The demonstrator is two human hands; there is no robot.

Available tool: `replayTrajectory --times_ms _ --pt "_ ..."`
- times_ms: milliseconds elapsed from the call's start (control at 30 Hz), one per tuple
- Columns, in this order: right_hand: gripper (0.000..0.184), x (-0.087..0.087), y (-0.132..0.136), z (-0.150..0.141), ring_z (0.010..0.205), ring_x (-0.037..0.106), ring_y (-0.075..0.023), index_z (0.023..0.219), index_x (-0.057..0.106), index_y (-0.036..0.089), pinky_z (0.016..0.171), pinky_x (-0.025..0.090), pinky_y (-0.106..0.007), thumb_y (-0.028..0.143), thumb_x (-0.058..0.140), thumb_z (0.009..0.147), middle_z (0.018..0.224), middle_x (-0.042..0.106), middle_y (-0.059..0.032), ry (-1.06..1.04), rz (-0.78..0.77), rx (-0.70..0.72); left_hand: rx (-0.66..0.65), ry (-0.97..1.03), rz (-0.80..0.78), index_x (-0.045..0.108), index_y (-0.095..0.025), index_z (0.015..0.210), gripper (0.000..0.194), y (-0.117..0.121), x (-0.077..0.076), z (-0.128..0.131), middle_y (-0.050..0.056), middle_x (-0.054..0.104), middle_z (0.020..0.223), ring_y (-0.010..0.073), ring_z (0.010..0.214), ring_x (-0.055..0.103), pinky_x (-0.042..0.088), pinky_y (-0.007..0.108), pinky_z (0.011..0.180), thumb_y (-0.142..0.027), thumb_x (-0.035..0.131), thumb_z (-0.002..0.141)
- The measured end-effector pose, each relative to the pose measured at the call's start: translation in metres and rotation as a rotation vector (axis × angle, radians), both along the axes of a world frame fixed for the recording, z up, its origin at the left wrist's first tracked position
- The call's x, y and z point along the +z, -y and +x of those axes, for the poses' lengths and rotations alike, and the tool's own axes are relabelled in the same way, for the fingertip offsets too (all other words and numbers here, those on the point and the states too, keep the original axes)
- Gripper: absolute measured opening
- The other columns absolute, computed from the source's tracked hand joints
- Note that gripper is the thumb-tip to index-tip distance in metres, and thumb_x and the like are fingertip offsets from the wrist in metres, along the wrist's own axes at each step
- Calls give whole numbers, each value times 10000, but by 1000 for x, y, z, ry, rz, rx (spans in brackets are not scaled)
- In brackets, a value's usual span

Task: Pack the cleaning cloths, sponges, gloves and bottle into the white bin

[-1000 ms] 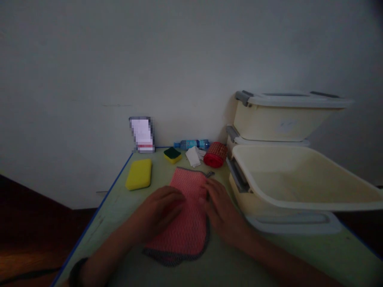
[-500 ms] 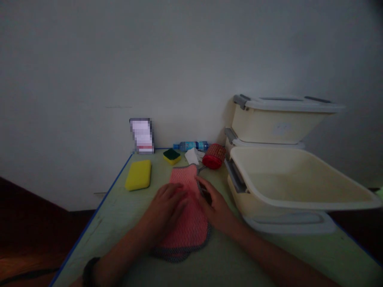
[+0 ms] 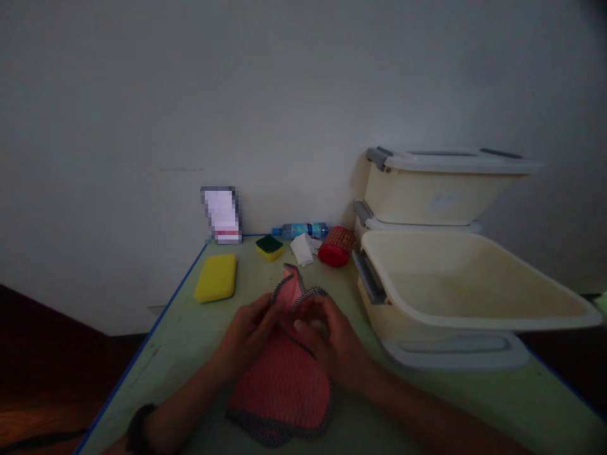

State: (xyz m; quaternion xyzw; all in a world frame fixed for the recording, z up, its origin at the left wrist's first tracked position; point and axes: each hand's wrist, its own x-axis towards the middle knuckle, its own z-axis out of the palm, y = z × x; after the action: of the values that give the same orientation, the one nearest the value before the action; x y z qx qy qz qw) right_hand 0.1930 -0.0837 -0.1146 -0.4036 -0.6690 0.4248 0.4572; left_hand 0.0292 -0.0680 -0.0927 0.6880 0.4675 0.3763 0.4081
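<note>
A pink cloth (image 3: 284,385) with a dark checked border lies in front of me, its far part lifted and bunched between my hands. My left hand (image 3: 253,328) grips the cloth's left side, thumb on top. On the right side, my right hand (image 3: 339,338) has its fingers curled round the raised edge. The near end of the cloth rests on the table, with a second layer showing under its border. A raised corner points away from me, toward a crumpled white tissue (image 3: 302,249).
A yellow sponge (image 3: 215,278) and a smaller green-and-yellow sponge (image 3: 269,247) lie at the left. Behind are a water bottle (image 3: 303,230), a red woven container (image 3: 336,246) and an upright phone (image 3: 222,215). An open cream bin (image 3: 403,319) stands right, near stacked lidded bins (image 3: 422,193).
Both hands have closed on the cloth, which lay flat before. Its far part is now lifted and gathered, with the edges folded inward. The near end sits slightly closer to me.
</note>
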Motion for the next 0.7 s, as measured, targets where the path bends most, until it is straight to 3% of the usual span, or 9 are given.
replayTrajectory --times_ms 100,200,267,400,500,600,700 --pt "253 -3 -4 0 703 557 -145 867 493 171 603 463 -264 365 597 741 791 581 -28 59 -92 -86 -64 -106 31 570 -170 687 251 1 1 0 -22 546 606 123 586 499 402 221 553 -312 436 845" --pt "215 0 -8 3 635 544 -135 753 519 167 581 441 -259 379 538 781 696 582 -13 97 -107 -142 -91 -95 76 599 -165 701 247 2 0 1 16 582 736 143 690 535 424 242 634 -311 451 835" --pt "232 4 -9 5 635 558 -133 728 530 167 593 441 -255 377 484 816 682 596 -14 70 -127 -172 -31 -30 54 603 -169 694 227 0 0 -1 21 587 778 149 726 543 429 250 666 -315 482 818" --pt "221 10 -6 10 659 578 -133 755 533 177 596 449 -238 388 495 811 698 610 -7 -71 -127 -249 211 342 -146 595 -167 693 139 -11 8 -16 -18 563 652 137 651 533 434 236 611 -300 593 733" --pt "169 14 2 10 649 564 -124 784 527 183 586 446 -227 346 498 820 696 593 3 -119 -43 -189 361 620 -201 607 -167 713 112 -20 20 -33 -20 589 693 128 653 542 439 217 592 -259 637 658" --pt "104 27 12 7 639 542 -114 786 525 185 594 439 -226 273 488 828 694 569 6 -70 84 -143 383 698 -209 619 -161 730 162 -24 31 -46 -14 618 722 131 681 558 447 209 599 -258 660 606" --pt "77 57 17 5 656 532 -115 779 520 190 585 436 -225 242 484 823 725 561 0 -20 174 -171 367 784 -177 629 -148 772 237 -27 43 -53 1 635 724 144 683 568 460 225 605 -290 673 588"
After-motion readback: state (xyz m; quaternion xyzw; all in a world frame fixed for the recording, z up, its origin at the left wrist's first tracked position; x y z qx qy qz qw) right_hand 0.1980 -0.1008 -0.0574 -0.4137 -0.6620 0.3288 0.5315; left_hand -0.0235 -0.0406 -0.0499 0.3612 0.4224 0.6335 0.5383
